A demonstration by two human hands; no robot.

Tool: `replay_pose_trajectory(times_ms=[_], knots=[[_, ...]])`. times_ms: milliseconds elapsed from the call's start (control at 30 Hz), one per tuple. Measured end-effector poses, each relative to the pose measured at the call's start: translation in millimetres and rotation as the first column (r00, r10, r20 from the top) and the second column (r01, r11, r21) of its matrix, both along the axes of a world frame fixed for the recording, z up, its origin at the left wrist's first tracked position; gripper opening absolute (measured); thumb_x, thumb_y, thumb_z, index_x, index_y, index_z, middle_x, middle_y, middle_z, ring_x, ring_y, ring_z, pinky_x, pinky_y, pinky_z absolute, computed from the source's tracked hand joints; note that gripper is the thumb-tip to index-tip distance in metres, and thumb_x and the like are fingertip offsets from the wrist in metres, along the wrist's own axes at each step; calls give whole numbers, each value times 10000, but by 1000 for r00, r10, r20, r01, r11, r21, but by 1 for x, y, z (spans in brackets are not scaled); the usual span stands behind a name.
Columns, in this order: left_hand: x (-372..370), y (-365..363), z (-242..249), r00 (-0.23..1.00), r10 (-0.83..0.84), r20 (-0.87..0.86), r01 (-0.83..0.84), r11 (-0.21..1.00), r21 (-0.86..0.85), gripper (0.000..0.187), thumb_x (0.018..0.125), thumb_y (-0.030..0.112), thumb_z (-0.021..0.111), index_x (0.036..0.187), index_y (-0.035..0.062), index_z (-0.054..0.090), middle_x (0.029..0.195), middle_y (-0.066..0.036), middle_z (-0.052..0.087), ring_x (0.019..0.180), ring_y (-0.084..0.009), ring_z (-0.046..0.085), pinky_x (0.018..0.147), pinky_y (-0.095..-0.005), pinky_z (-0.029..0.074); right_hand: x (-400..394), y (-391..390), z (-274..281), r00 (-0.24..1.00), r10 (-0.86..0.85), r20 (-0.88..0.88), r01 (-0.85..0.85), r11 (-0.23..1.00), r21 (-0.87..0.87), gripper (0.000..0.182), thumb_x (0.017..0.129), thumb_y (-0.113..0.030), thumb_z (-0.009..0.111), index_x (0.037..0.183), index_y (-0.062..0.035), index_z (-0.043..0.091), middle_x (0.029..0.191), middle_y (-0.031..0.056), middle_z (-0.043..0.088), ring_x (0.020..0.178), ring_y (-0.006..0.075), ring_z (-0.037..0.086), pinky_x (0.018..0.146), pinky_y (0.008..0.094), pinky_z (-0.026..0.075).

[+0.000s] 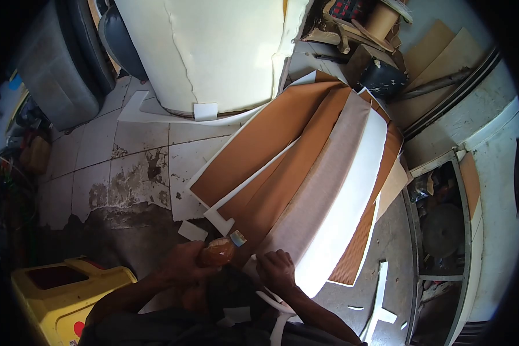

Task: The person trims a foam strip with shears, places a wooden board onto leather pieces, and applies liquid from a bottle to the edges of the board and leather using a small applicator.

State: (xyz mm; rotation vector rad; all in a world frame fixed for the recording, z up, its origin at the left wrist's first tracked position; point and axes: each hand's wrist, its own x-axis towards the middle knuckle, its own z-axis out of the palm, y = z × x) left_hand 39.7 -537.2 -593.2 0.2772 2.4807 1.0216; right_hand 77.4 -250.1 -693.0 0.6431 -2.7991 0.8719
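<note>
My left hand (185, 260) is closed around a shiny amber, bottle-like container (218, 252) with a pale bluish tip (238, 237). To its right, my right hand (275, 270) is curled into a closed grip at the near end of a greyish-mauve fabric panel (323, 173). That panel has a broad white strip (346, 202) along its right side. Both lie over brown upholstery pieces (265, 138) with white foam edges, spread out in front of me. A small white scrap (192, 231) rests on the floor just beyond my left hand.
A large cream foam-covered seat part (213, 52) stands at the back. The yellow plastic stool-like item (69, 294) is at lower left. Foam offcuts (379, 305) lie at lower right, beside a metal-framed shelf (438, 230). Grey seats (55, 63) stand at upper left.
</note>
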Motion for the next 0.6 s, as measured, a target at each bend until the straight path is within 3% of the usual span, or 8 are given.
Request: replay_pose_trajectory(times_ms=[67, 200, 233, 300, 433, 500, 533, 600], knots=[[0, 2, -1, 1000, -3, -14, 3, 1000, -4, 573, 732, 477, 813, 964, -12, 623, 878, -214, 661, 806, -367, 679, 711, -439, 526, 13, -6, -12, 990, 141, 23, -143, 983, 115, 295, 793, -142, 705, 1076, -65, 681, 933, 54, 629, 887, 229, 585, 757, 394, 457], [-1, 4, -4, 1000, 15, 6, -15, 1000, 7, 580, 727, 473, 816, 987, -14, 636, 890, -215, 667, 827, -371, 684, 720, -437, 531, 32, -13, -33, 940, 341, -1, -336, 928, 162, 329, 787, -153, 691, 1104, -68, 674, 962, 62, 623, 898, 238, 576, 771, 387, 458], [0, 4, -4, 1000, 16, 8, -16, 1000, 5, 580, 727, 473, 816, 987, -14, 636, 890, -215, 667, 827, -371, 684, 720, -437, 531, 31, -13, -24, 940, 341, 0, -337, 928, 159, 329, 787, -153, 691, 1104, -68, 674, 962, 62, 623, 898, 238, 576, 771, 387, 458], [2, 5, -4, 999, 32, -19, -32, 999, 13, 567, 726, 472, 818, 961, -10, 634, 879, -211, 666, 819, -371, 682, 716, -438, 528, 23, -14, 5, 989, 138, 57, -132, 986, -97, 258, 802, -152, 661, 1047, -74, 678, 985, 55, 619, 900, 237, 583, 764, 381, 461], [6, 5, -9, 999, 45, 27, -47, 996, 76, 561, 729, 471, 816, 954, -7, 628, 869, -206, 661, 801, -376, 676, 707, -440, 524, 18, -13, 2, 994, 56, 92, -64, 995, 82, 294, 785, -144, 701, 1069, -71, 695, 924, 53, 629, 904, 231, 597, 762, 373, 463], [5, 7, -12, 1000, 13, -3, -13, 999, 36, 552, 738, 467, 810, 947, -5, 613, 874, -208, 656, 797, -377, 669, 706, -446, 519, 33, -15, -40, 930, 349, -114, -329, 930, 164, 327, 766, -127, 728, 1088, -78, 703, 881, 49, 635, 901, 215, 608, 715, 366, 466], [5, 8, -14, 1000, 14, -9, -14, 999, 34, 552, 738, 467, 810, 947, -5, 613, 874, -208, 656, 797, -377, 669, 706, -446, 519, 32, -16, -38, 929, 351, -121, -330, 930, 164, 327, 766, -127, 728, 1088, -78, 703, 881, 49, 635, 901, 215, 608, 715, 366, 466], [10, 6, -20, 1000, 6, -23, -5, 999, 40, 534, 758, 460, 795, 947, 0, 602, 883, -212, 651, 804, -378, 662, 707, -449, 514, 37, -20, -15, 930, 351, 107, -340, 934, -110, 252, 784, -107, 730, 1035, -81, 729, 870, 72, 660, 844, 217, 627, 684, 359, 486]])
